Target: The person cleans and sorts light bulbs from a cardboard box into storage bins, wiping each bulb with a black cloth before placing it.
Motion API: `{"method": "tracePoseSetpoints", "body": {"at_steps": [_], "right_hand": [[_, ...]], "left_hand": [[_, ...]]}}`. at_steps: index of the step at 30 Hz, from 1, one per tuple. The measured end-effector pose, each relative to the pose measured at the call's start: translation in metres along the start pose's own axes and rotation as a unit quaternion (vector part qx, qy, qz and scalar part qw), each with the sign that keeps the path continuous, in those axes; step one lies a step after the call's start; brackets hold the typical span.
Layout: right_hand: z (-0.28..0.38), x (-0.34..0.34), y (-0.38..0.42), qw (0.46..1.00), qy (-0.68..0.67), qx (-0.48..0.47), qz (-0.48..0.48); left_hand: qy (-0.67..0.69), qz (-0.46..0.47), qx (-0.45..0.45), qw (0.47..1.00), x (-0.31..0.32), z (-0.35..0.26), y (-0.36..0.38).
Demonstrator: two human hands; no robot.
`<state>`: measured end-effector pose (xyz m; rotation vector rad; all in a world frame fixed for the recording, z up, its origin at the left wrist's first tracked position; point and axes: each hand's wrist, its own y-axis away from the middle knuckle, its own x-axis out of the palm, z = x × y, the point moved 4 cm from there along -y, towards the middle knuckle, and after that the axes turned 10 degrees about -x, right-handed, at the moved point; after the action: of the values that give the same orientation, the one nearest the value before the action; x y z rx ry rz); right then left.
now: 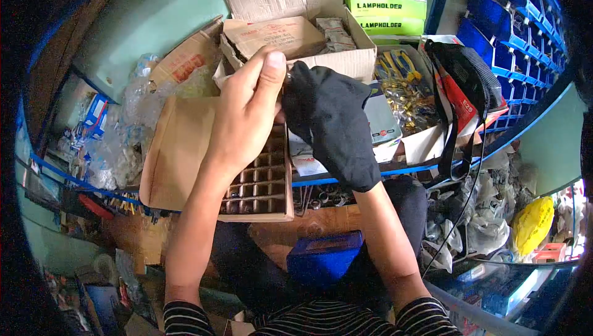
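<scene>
My bare left hand (247,110) is raised above an open cardboard box with a grid of dividers (258,189). Its fingers are curled, with the thumb up on top. Close against it is my right hand (336,123), covered to the wrist by loose black fabric that looks like a glove. The fingers of both hands meet around something small; only a dark, shiny bit shows between them, too little to name. Below them, many compartments of the box look dark, and its wide flap (179,150) lies folded out to the left.
Behind stands an open carton (340,61) with a smaller box inside. Green lampholder boxes (386,7), a box of brass-coloured parts (404,98) and a black strapped bag (463,73) are at right. Plastic bags (133,126) crowd the left; blue bins (519,45) line the right wall.
</scene>
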<state>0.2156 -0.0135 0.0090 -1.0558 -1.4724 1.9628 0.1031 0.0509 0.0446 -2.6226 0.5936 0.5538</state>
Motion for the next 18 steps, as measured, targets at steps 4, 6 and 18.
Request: {"method": "tracePoseSetpoints", "body": {"at_steps": [4, 6, 18], "right_hand": [[-0.018, 0.010, 0.001, 0.989, -0.055, 0.077, 0.115], [-0.024, 0.010, 0.001, 0.982, -0.128, 0.065, 0.125], [-0.008, -0.002, -0.009, 0.987, -0.075, 0.130, 0.051]], "left_hand": [[0.087, 0.037, -0.037, 0.995, 0.003, -0.006, 0.005], [0.076, 0.039, 0.014, 0.996, 0.003, -0.005, 0.003], [-0.074, 0.036, 0.015, 0.997, -0.021, 0.009, -0.005]]}}
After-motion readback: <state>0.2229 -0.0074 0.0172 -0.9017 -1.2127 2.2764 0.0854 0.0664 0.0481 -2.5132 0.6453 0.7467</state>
